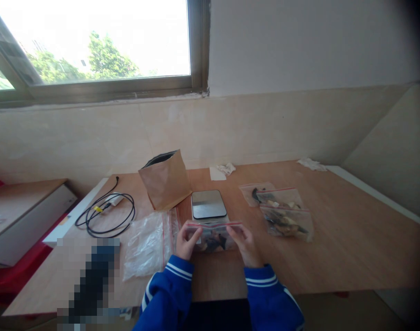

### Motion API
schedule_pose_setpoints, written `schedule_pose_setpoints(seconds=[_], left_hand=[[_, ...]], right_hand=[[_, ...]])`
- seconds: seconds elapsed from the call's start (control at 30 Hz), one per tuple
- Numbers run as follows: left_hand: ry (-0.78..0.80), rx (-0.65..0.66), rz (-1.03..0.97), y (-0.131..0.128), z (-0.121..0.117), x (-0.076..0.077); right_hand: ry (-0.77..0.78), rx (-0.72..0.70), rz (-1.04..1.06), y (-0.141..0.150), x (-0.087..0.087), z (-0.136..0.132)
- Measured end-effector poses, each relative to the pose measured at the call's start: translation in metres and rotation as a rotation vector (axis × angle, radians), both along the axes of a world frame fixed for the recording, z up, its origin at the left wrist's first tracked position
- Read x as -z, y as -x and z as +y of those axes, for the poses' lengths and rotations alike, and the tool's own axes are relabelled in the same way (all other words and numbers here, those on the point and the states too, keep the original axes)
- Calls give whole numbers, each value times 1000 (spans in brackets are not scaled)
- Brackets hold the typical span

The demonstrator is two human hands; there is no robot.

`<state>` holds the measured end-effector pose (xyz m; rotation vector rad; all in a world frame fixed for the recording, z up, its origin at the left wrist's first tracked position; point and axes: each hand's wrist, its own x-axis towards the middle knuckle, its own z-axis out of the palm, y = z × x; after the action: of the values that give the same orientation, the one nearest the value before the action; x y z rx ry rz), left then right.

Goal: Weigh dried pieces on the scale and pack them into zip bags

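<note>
Clear plastic with a red seal strip: in the head view, a zip bag holding dark pieces is stretched between the two hands, over the near part of the desk. The left hand pinches one end of its top edge between thumb and fingers; the right hand pinches the other end likewise. Just beyond lies a silver-topped scale. A brown paper bag stands behind flat plastic bags at left, near a coiled black cable. Overlapping filled bags lie at right.
</note>
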<state>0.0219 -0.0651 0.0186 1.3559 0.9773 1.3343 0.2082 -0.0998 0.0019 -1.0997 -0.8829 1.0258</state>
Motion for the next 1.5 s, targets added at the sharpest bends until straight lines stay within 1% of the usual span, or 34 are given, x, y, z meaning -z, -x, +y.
schedule_pose_setpoints(seconds=[0.1,0.27,0.43,0.57,0.73,0.8,0.87,1.07,1.2,1.33,1.5], left_hand=[[5,-6,-23,0,0,-1],[-16,-20,-65,1,2,3],[-7,-17,-50,1,1,1],[4,21,21,0,-1,-4],[-3,46,0,0,-2,-4],[-21,26,11,0,-3,-4],[-54,-24,51,0,-3,-3],[-213,-176,208,1,-2,0],[-286,-213,242,2,-1,3],[-261,-192,228,1,-3,1],[-126,-70,104,0,-5,-2]], right_hand=[[-7,11,-16,0,-2,0],[-27,57,-34,-1,1,0],[-46,85,-38,-1,2,0],[-16,99,-5,-2,4,1],[-15,82,17,-3,6,1],[-19,76,19,-2,5,1],[-16,72,23,-2,4,0],[-10,70,21,-1,3,1],[-25,68,-18,-2,7,1],[-21,23,20,-2,7,1],[-11,-42,43,2,6,2]])
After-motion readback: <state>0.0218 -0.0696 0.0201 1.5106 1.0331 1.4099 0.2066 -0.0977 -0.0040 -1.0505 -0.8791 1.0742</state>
